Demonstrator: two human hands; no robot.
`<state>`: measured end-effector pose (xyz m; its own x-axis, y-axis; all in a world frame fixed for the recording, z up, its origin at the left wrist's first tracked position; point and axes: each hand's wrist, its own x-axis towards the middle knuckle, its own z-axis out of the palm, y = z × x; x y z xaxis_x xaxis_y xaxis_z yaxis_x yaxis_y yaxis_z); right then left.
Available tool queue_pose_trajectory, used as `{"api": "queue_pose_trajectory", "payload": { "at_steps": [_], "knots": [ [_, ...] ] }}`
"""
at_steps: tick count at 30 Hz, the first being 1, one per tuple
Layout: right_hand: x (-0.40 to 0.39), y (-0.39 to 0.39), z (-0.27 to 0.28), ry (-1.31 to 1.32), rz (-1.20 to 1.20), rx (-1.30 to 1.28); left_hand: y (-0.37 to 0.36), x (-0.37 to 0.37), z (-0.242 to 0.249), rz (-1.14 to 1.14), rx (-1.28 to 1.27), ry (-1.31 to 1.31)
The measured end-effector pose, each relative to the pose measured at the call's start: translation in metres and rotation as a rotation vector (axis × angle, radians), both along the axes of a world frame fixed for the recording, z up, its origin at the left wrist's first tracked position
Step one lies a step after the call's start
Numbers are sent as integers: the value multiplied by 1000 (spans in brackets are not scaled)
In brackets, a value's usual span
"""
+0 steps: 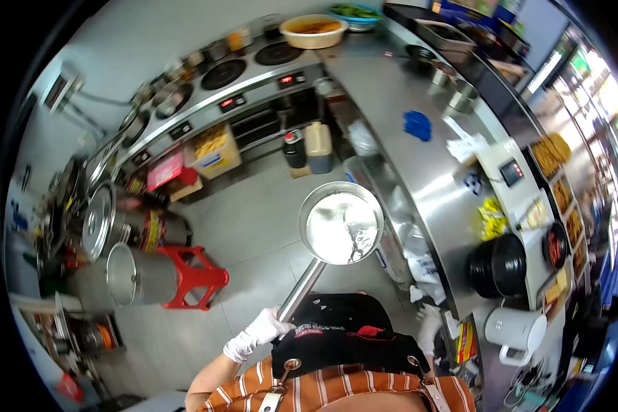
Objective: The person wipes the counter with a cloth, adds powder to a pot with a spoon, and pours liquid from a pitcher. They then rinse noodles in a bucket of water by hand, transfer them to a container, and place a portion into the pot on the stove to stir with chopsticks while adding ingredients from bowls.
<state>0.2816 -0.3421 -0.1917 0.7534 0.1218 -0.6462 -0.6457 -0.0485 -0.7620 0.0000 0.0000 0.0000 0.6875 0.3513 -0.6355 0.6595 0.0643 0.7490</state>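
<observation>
My left hand [262, 328], in a white glove, is closed around the long metal handle of a saucepan [341, 223]. The pan is held out in front of my black apron [343, 323], over the floor. Clear, shiny liquid that looks like water lies in it. My right hand [429, 326], also gloved in white, hangs low at my right side beside the counter's edge. Its fingers look loosely stretched, and I see nothing held in them. Crumpled plastic bags [422, 269] lie on the shelf just beyond that hand.
A steel counter [391, 130] runs along the right, bearing black bowls [496, 266], a blue cloth [417, 126] and a white jug [515, 331]. Burners [224, 73] line the back. On the left, a red stool [198, 276] stands beside a tall steel pot [141, 275].
</observation>
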Motion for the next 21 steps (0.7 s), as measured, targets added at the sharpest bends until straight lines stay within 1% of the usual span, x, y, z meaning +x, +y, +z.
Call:
{"api": "queue_pose_trajectory", "payload": {
  "at_steps": [1, 2, 3, 4, 5, 6, 7, 9, 10, 12, 13, 15, 17, 19, 20, 21],
  "knots": [
    [17, -5, 8, -9, 48, -15, -13, 7, 13, 18, -35, 59],
    [25, 24, 19, -140, 303, -60, -27, 13, 18, 49, -66, 111],
    [13, 157, 63, -269, 484, -49, 47, -16, -21, 136, -63, -7],
    [0, 184, 94, -297, 617, -105, 39, -32, -37, 130, -91, -55],
    [-21, 229, 107, -321, 757, -103, 47, -56, -42, 137, -63, -84],
    [-93, 295, 114, -288, 842, 96, 80, -117, 27, 141, 44, 110],
    [-98, 316, 110, -299, 913, 105, 77, -133, 8, 183, 55, 94],
    [-117, 355, 100, -301, 1112, 78, 73, -168, -3, 235, 110, 75],
    [-131, 375, 95, -282, 1212, 92, 72, -186, -2, 317, 117, 81],
    [-158, 416, 82, -225, 1412, 122, 69, -218, 4, 490, 25, 125],
    [-179, 444, 86, -196, 1523, 137, 73, -240, 13, 555, 44, 124],
    [-207, 474, 83, -115, 1703, 167, 53, -262, 12, 764, -37, 67],
    [-239, 505, 93, -103, 1892, 121, 36, -277, 16, 937, -111, 82],
    [-275, 534, 91, -110, 2049, 77, 22, -291, 24, 1100, -173, 94],
    [-290, 550, 88, -105, 2073, 87, 12, -295, 14, 1205, -161, 50],
    [-307, 569, 86, -197, 2201, 71, 3, -299, 3, 1305, -145, 8]
  ]
}}
